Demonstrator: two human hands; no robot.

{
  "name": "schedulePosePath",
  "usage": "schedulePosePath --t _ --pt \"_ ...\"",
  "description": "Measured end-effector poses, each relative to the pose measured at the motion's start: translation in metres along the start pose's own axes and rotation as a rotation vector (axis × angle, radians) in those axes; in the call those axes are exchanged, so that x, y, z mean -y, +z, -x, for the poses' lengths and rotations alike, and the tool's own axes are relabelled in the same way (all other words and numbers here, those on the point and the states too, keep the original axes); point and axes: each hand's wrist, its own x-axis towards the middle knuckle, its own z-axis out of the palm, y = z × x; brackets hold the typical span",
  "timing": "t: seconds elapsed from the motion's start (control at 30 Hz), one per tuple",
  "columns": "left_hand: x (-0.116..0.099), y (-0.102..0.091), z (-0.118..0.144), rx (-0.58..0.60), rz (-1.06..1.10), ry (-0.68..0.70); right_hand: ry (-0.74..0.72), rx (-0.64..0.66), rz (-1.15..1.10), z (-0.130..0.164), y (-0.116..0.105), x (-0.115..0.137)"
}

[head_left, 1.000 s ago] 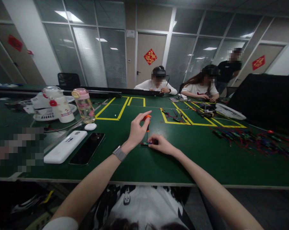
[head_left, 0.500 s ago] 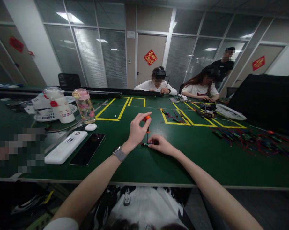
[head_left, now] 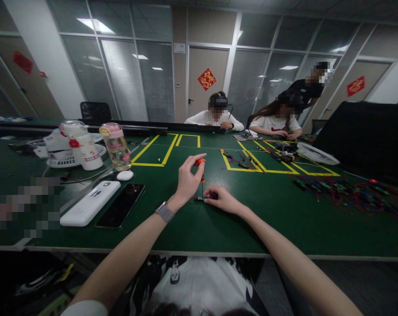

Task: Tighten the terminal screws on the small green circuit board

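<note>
My left hand [head_left: 188,177] grips the orange and black handle of a screwdriver [head_left: 202,177], which stands upright with its shaft pointing down. The tip meets a small green circuit board [head_left: 200,199] lying on the green table [head_left: 186,232]. Pinched at the board's right end are the fingers of my right hand [head_left: 222,199], with the palm side resting low over the table. Thin red wire shows at the board's left end. Exactly where the tip sits on the board is too small to make out.
Left of my hands lie a black phone [head_left: 121,205], a white power bank [head_left: 91,204] and a white earbud case [head_left: 124,175], with bottles [head_left: 116,147] behind. Wired boards [head_left: 241,160] lie ahead within yellow tape; a wire tangle [head_left: 344,191] spreads right. Two people [head_left: 215,116] sit opposite.
My left hand and the screwdriver handle have shifted very slightly left, with the handle turned a little. My right hand and the circuit board stay in place.
</note>
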Motion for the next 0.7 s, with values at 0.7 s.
schedulePosePath --t 0.7 --pt "-0.0032 -0.0016 0.0004 -0.012 -0.071 -0.007 0.006 0.003 0.007 -0.0007 0.0002 -0.0022"
